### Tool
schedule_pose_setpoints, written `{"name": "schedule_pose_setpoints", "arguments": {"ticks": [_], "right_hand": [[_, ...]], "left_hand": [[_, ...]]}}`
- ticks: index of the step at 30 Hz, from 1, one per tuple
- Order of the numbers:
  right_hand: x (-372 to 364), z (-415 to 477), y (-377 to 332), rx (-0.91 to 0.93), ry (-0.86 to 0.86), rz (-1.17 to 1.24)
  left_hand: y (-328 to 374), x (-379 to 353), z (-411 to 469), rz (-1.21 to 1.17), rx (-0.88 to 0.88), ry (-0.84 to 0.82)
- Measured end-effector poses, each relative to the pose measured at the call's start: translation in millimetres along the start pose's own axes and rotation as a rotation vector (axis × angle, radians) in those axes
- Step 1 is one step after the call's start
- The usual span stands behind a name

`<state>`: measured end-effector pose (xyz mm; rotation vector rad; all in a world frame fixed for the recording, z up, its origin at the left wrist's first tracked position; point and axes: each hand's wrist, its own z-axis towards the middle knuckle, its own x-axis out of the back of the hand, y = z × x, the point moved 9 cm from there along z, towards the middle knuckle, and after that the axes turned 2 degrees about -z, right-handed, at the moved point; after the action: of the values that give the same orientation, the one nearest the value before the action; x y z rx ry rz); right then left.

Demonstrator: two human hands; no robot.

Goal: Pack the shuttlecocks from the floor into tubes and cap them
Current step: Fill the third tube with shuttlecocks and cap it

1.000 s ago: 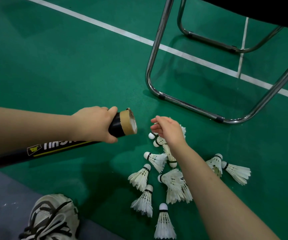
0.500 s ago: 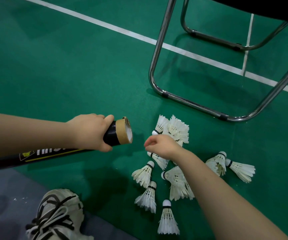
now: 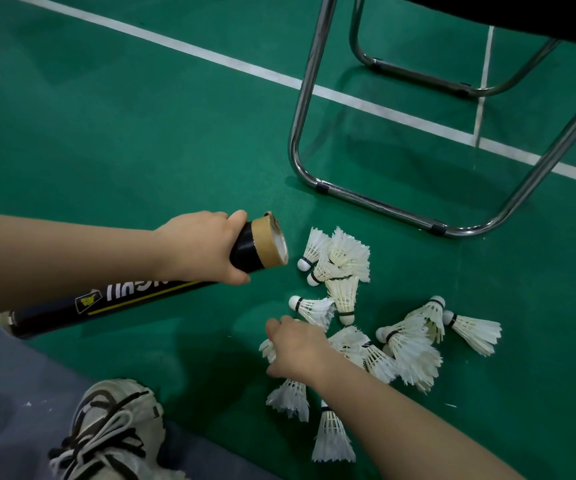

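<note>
In the head view the left hand (image 3: pixel 203 247) wraps its fingers fully round a black shuttlecock tube (image 3: pixel 123 301) just behind its tan-taped mouth (image 3: pixel 271 244). The tube's long axis runs from lower left up to the right, and the mouth faces the heap of shuttlecocks (image 3: pixel 345 268) lying near it on the green floor (image 3: pixel 141 133). Something white inside the mouth is too blurred to name. The right hand (image 3: pixel 300 348) sits at the heap's left edge, fingers curled down over one shuttlecock (image 3: pixel 266 349) whose feathers poke out leftward. The back of the hand hides whether they clasp it. A chrome chair frame (image 3: pixel 383 206) beyond is cut off at the top.
</note>
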<state>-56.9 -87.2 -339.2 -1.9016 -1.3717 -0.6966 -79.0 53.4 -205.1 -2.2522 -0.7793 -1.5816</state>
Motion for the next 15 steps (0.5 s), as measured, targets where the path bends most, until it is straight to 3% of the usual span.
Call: {"name": "schedule_pose_setpoints", "arguments": {"ticks": [6, 11, 15], "right_hand": [[19.4, -3.6, 11.7, -0.023, 0.169, 0.025], [39.7, -0.2, 36.2, -0.129, 0.213, 0.101], [49.7, 0.2, 72.9, -0.313, 0.298, 0.369]], "left_hand": [[2.0, 2.0, 0.1, -0.004, 0.009, -0.011], [1.2, 1.4, 0.1, -0.011, 0.011, -0.006], [-0.1, 0.1, -0.7, -0.014, 0.016, -0.006]]}}
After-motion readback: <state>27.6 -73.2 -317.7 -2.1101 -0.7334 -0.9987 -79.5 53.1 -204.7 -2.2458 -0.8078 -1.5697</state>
